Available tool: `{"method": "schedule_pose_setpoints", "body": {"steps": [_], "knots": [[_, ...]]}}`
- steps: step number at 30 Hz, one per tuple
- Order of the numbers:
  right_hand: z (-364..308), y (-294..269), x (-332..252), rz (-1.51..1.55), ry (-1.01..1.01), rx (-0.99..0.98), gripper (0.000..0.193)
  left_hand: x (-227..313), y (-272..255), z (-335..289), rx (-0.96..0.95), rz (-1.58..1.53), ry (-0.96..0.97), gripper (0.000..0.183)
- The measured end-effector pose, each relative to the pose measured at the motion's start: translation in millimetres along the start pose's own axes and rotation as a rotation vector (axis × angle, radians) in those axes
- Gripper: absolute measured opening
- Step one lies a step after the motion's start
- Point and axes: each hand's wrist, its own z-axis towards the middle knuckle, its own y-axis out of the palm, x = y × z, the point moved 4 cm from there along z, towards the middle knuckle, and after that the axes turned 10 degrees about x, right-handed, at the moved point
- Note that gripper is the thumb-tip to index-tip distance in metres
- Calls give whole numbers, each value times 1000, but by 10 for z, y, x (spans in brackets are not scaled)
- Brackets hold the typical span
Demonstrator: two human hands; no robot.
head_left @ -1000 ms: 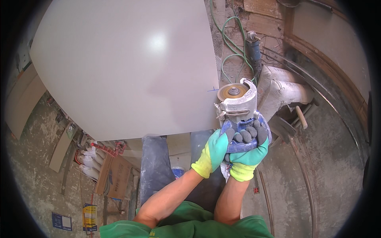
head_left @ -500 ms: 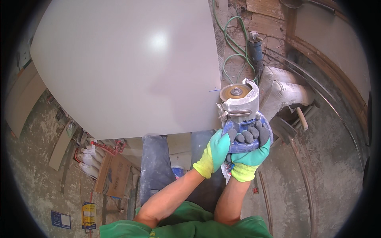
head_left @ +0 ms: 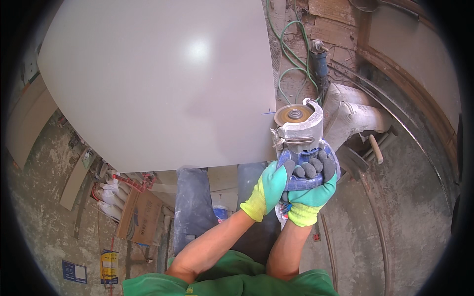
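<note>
Both gloved hands grip a dusty blue tile cutter (head_left: 299,134) with a grey metal guard, held just off the right edge of a large pale slab (head_left: 148,93). Its round brown disc (head_left: 287,117) faces up and looks still. My left hand (head_left: 273,185), in a green and yellow glove, wraps the left side of the body. Around its rear and right side closes my right hand (head_left: 312,196), grey fingertips curled over the top. Close to the disc, a small blue cross mark (head_left: 268,113) is drawn on the slab's edge.
A blue power tool (head_left: 320,65) and a green cable (head_left: 282,40) lie beyond the cutter. White sacks (head_left: 364,112) and a wooden handle (head_left: 375,149) are at the right. Low on the left stand a cardboard box (head_left: 140,217) and bagged white items (head_left: 111,196). My legs are under the slab's near edge.
</note>
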Motion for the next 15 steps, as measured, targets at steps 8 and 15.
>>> {"method": "schedule_pose_setpoints", "body": {"steps": [8,15], "knots": [[4,7,1,-19,-21,19,25,-52,29,31,-20,-173,-202,33],[20,32,-2,-23,-11,3,22,-29,28,35,-18,-117,-108,34]]}}
